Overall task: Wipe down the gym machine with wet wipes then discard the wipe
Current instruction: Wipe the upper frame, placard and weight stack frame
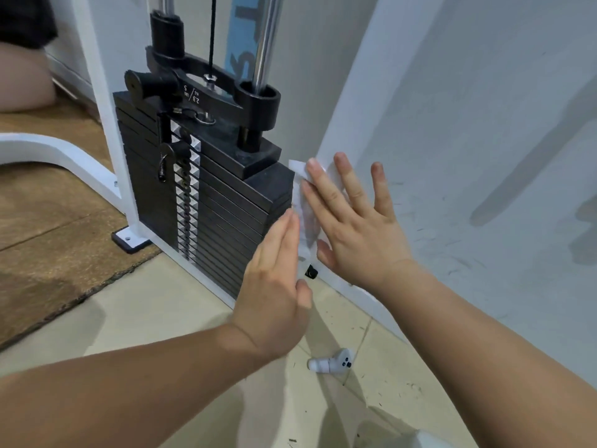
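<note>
Hands worked the corner of a gym machine, both open and neither gripping. The right hand (pixel 352 227), fingers straight and spread, pressed a thin white wet wipe (pixel 304 218) flat against the white-painted steel upright (pixel 349 124) of the frame, a spread that apparently kept the limp sheet from bunching as it was rubbed over the paint. The left hand (pixel 274 286), fingers straight and together, stood edge-on just beside the wipe's lower part, seemingly to steady the loose edge; whether it touched the sheet could not be told. The wipe lay wholly on the upright, its top corner poking out past the fingertips. Beside it sat the black iron weight stack (pixel 219 205), a selector pin (pixel 164 163) in its face and chrome guide rods (pixel 268 43) rising above. A small white handheld controller (pixel 329 362) lay on the pale tiled floor (pixel 193 318), near a brown mat (pixel 48 205). No bin or wipe packet was in view, so discarding looked a later step.
</note>
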{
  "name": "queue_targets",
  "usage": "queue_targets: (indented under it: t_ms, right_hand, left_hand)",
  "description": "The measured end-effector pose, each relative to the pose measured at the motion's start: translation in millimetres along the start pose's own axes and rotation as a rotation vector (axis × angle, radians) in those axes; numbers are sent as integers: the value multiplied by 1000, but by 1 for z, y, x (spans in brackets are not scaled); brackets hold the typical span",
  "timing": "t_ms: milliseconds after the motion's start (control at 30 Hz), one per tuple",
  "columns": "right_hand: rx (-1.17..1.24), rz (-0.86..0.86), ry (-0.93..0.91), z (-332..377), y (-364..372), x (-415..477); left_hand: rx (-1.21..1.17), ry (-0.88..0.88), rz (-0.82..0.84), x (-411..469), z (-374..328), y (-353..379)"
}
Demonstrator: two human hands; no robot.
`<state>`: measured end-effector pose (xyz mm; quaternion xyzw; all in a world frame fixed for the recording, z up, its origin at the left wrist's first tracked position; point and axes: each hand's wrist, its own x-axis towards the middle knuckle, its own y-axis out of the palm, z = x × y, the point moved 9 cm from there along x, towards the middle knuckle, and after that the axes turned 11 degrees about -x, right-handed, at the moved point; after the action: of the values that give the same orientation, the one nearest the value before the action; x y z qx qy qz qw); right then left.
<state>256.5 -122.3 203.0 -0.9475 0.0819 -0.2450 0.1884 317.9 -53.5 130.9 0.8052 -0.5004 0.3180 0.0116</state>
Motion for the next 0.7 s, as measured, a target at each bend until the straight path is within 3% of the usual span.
queue_targets:
  t_ms: [100,300,467,700]
  right_hand:
    - [33,-17,-61,-8,-2,-1]
    - [-100,-3,-138,-23,0,-23]
    - [-144,-5,-122,-13,-4,-31]
    - [-222,147,-403,26,5,-24]
  left_hand:
    - [-77,-31,32,1,1,29]
    - [-277,-212,-260,22,20,53]
    - [-294,-200,-381,23,26,68]
    - [-253,-341,-436,-9,91,90]
